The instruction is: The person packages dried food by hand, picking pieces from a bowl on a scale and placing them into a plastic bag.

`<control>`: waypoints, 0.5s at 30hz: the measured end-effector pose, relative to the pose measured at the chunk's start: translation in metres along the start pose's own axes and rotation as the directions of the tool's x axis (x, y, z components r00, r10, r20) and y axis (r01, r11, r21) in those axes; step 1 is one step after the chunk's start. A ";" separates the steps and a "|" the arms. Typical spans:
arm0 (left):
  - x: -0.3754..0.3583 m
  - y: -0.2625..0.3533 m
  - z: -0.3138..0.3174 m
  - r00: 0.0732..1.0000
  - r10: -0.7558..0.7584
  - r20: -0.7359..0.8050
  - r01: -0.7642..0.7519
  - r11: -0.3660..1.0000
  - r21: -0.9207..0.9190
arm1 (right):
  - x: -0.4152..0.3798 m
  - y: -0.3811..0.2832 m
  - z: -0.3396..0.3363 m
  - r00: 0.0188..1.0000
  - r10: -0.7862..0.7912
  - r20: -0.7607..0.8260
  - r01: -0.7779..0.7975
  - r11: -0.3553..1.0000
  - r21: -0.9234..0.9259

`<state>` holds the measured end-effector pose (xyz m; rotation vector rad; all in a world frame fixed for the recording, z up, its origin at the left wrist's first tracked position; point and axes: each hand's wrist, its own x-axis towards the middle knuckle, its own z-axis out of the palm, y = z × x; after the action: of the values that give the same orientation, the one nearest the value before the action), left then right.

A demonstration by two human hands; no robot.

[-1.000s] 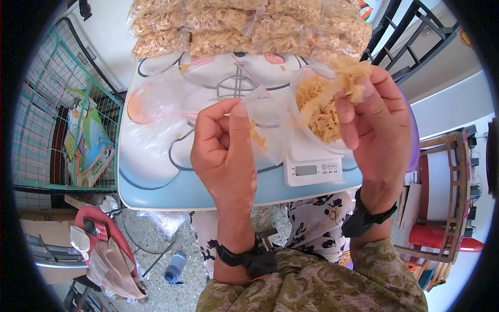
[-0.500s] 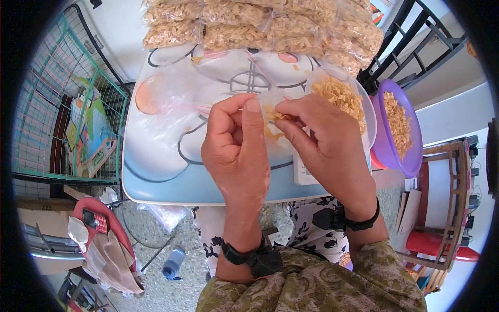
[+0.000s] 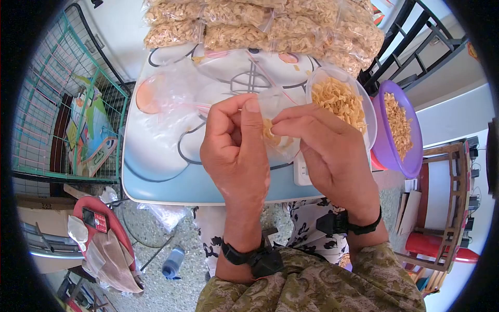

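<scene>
My left hand pinches the edge of a clear plastic bag between thumb and fingers above the table. Some yellowish dried pieces show inside the bag. Just right of it, my right hand has its fingertips at the bag's opening side; its fingers are bent close together, and its thumb and anything between the fingers are hidden. Behind my right hand stands a clear round tub of dried strips. A white device, partly covered by my right hand, lies at the table's front edge.
Filled bags are stacked at the table's back. Loose clear bags lie on the left of the table. A purple basin with dried strips stands at the right. A green wire cage is on the far left.
My right hand's fingers have straightened and shifted, and the pieces seen at its fingertips no longer show there. More of the bag is visible. My left hand has barely moved.
</scene>
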<state>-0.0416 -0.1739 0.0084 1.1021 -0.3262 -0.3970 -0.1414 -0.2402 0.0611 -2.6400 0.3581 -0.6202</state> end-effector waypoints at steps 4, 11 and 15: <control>0.000 0.000 -0.002 0.999 -0.032 0.016 0.031 0.997 0.065 | -0.001 0.004 0.001 0.999 0.024 0.035 -0.026 0.998 0.049; 0.003 0.004 -0.003 1.000 -0.017 -0.026 0.016 0.999 -0.045 | -0.004 0.006 -0.002 0.971 -0.103 -0.218 0.104 0.995 -0.005; 0.004 0.005 -0.008 0.997 0.050 -0.059 -0.049 0.999 0.020 | -0.006 0.012 -0.004 0.973 -0.157 -0.172 0.153 0.988 -0.036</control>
<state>-0.0341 -0.1674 0.0102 1.1193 -0.3039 -0.3175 -0.1502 -0.2497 0.0569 -2.6602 0.2112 -0.9063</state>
